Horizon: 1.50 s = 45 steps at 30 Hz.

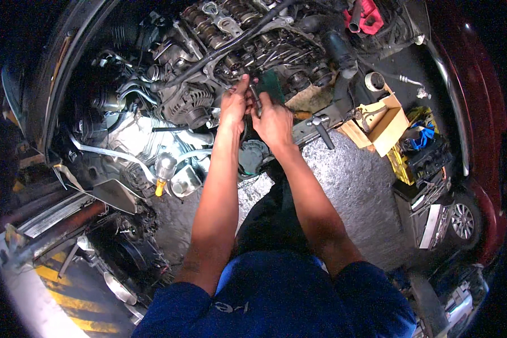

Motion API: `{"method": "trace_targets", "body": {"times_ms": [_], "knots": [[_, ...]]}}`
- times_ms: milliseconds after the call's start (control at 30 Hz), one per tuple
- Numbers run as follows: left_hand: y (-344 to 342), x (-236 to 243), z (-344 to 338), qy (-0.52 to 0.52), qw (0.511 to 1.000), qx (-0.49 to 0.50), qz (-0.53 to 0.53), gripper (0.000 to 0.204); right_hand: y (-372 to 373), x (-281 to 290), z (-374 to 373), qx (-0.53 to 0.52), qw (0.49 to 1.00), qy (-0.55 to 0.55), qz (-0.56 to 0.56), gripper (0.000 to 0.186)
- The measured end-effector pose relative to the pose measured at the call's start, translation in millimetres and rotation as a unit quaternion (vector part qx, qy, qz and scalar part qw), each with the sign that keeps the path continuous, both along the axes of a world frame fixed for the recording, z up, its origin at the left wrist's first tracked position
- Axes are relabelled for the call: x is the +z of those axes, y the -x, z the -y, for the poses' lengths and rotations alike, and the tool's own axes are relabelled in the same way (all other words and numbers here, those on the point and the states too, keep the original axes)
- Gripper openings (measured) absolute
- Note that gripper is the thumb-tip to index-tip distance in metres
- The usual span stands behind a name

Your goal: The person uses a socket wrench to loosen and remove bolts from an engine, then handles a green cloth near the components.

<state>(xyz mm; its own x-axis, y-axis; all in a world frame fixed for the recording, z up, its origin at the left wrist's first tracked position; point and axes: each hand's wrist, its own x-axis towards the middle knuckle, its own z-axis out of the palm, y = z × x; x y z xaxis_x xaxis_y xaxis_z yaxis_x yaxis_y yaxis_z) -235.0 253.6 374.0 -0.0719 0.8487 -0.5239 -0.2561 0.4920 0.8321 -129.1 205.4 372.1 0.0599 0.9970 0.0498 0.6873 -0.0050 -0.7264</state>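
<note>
Pale lettering (pixel 231 307) shows on the blue shirt (pixel 276 290) at the bottom centre of the frame, tilted and partly lost in folds. At upper centre, the right hand (pixel 275 121) is closed around a slim metal tool (pixel 256 97), which stands nearly upright in the frame beside the open engine (pixel 276 50). The left hand (pixel 234 107) curls just beside it; whether its fingers clamp the tool cannot be told.
</note>
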Motion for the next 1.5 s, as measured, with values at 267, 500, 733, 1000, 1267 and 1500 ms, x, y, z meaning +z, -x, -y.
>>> {"method": "trace_targets", "body": {"times_ms": [267,500,733,1000,1267,1500], "knots": [[-8.5,11.4,-15.3,-0.031,0.97,-0.075,-0.229,0.035,-1.4,-45.2,-5.8,-0.09,0.625,0.246,-0.736,0.011],[-6.1,-0.5,-24.1,-0.028,0.945,-0.108,-0.308,0.042,-7.3,-31.9,-1.1,-0.031,0.892,0.058,-0.447,0.025],[-17.3,6.0,-26.2,0.007,0.978,-0.092,-0.188,0.044,-8.5,-36.9,6.1,-0.031,0.691,0.115,-0.713,0.029],[-16.0,-1.0,-17.9,-0.053,0.988,-0.024,-0.142,0.04,-5.5,-36.7,-4.9,-0.058,0.931,0.047,-0.357,0.027],[-18.3,-0.5,-22.5,-0.062,0.975,-0.06,-0.205,0.033,-6.9,-40.9,18.1,-0.054,0.743,0.108,-0.658,0.048],[-17.2,1.7,-14.8,0.002,0.987,-0.054,-0.148,0.039,-19.8,-18.7,16.8,0.005,0.998,-0.067,0.014,0.026]]}}
